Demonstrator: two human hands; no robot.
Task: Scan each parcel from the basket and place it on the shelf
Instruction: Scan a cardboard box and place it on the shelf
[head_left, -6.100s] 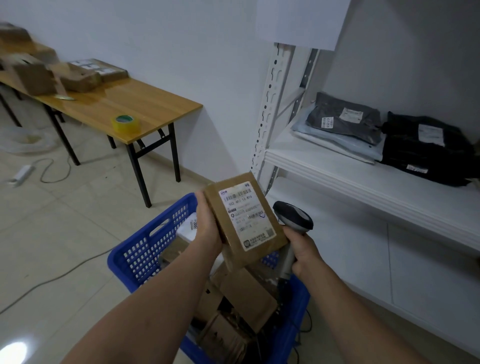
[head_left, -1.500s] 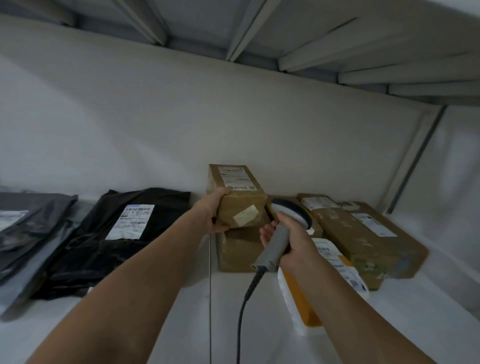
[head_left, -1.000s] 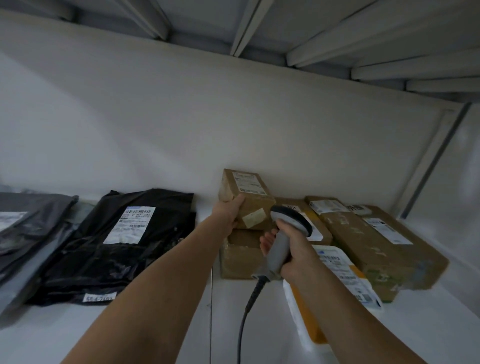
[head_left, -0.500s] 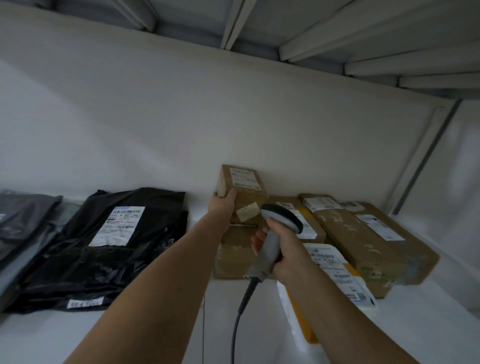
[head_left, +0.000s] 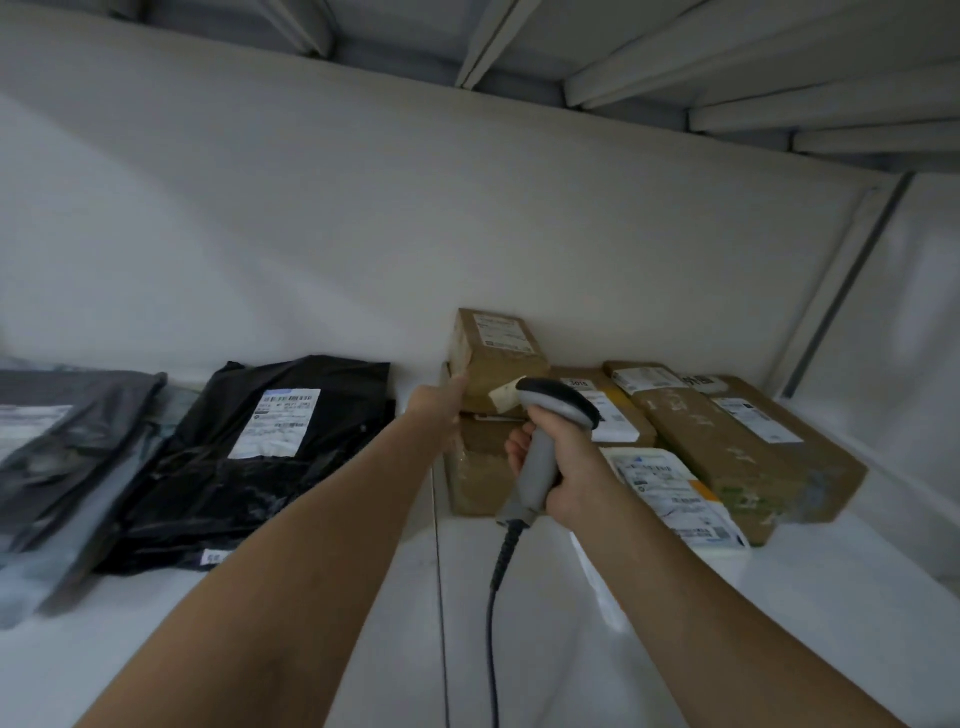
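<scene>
A small brown cardboard parcel (head_left: 498, 358) with a white label on top lies on a second brown box (head_left: 472, 478) at the back of the white shelf (head_left: 363, 649). My left hand (head_left: 436, 410) reaches to the parcel's lower left corner, and its thumb touches the cardboard there. Its fingers are hidden behind the hand. My right hand (head_left: 566, 467) grips the handle of a grey barcode scanner (head_left: 556, 405), whose dark head sits just in front of the parcel. The basket is out of view.
A black mailer bag (head_left: 260, 441) and grey bags (head_left: 62, 431) lie to the left. On the right are a long brown box (head_left: 737, 447), a flat labelled box (head_left: 602, 410) and a white-orange parcel (head_left: 670, 493). The scanner cable (head_left: 493, 597) hangs down. Another shelf (head_left: 623, 62) sits close overhead.
The small parcel went from the basket up onto the lower box. My left hand has slid from its side down to its lower left corner. The scanner hand barely moved.
</scene>
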